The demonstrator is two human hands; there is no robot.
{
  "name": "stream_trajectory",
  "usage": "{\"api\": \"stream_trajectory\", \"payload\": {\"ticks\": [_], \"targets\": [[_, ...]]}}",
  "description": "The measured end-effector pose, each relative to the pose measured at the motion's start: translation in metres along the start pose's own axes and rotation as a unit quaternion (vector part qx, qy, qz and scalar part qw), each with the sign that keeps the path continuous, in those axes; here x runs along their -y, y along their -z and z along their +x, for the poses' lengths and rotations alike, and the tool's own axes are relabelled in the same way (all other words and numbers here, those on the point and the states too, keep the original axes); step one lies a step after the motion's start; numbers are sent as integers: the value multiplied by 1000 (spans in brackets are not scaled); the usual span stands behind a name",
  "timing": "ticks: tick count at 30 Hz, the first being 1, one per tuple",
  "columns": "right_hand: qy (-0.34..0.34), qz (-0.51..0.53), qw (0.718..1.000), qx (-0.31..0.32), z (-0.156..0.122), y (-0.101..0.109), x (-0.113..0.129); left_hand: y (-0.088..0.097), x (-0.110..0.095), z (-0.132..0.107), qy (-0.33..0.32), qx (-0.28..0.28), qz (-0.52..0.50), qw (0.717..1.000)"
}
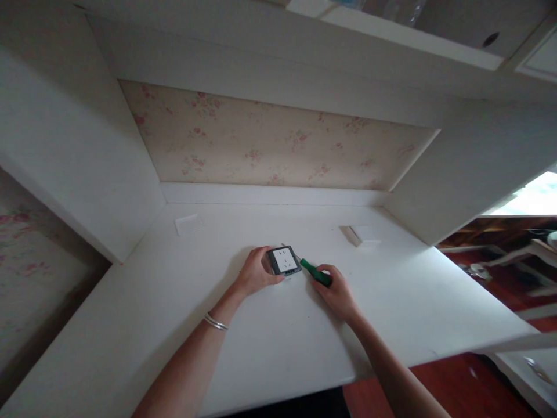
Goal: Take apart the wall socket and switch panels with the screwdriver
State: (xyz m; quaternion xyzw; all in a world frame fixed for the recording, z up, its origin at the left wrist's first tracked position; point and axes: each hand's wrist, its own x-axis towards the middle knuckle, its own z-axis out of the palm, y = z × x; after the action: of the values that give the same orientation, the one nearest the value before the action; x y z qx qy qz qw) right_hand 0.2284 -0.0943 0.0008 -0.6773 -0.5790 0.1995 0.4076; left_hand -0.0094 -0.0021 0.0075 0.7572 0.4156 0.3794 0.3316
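Over the white desktop, my left hand grips a wall socket by its left side, thumb along the near edge and fingers at the far edge. The socket has a white face with several dark slots and a dark frame around it. My right hand is closed around the green handle of a screwdriver. The screwdriver's thin shaft points up and left, along the socket's right edge. Whether its tip touches the socket I cannot tell.
A small white box lies at the back right of the desktop. Toward the back left is a flat white piece. White side panels and an overhead shelf enclose the desk, with floral wallpaper behind. A drawer unit stands at the lower right.
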Motion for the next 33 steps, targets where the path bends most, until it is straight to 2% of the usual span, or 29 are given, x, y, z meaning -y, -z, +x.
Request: {"api": "stream_trajectory", "payload": {"ticks": [3,8,14,17,20,25,29,33], "targets": [[81,-59,995,21,-8,-3,9,0,0,0,2,-6,-17,1000],[103,-55,992,43,-9,-8,21,-1,-1,-1,19,-13,-68,997],[38,23,998,-46,19,-21,35,4,-13,-10,59,-1,-134,989],[5,118,991,-69,34,-28,49,6,-18,-14,79,1,-156,985],[-23,230,972,-43,40,-35,60,7,-19,-14,78,7,-193,978],[-55,325,941,71,37,-36,63,7,-23,-13,79,38,-267,960],[-105,417,900,76,34,-33,57,6,-24,-13,96,49,-283,953],[-117,420,896,85,31,-33,55,2,-19,-13,121,61,-293,946]]}}
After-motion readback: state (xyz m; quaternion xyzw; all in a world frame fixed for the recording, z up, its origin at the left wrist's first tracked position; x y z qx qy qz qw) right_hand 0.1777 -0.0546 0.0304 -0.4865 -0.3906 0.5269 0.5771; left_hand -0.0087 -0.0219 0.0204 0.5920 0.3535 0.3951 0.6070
